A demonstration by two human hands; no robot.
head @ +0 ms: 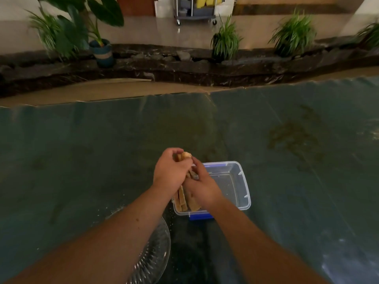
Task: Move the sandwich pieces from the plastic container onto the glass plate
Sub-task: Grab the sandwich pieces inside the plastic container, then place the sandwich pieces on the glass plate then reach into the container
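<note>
A clear plastic container (240, 181) with blue clips sits on the dark table, just right of centre. Tan sandwich pieces (183, 199) stand on edge along its left side. My left hand (171, 173) and my right hand (200, 186) press them together from both sides, over the container's left edge. The top of the pieces pokes out above my left fingers. A ribbed glass plate (155, 257) lies near the front edge, below and left of the container, mostly hidden under my left forearm.
The table (82, 160) is dark green and wide, with crumbs scattered near the plate. Beyond its far edge runs a dark stone ledge (184, 66) with several potted plants. A metal cart (194, 9) stands further back.
</note>
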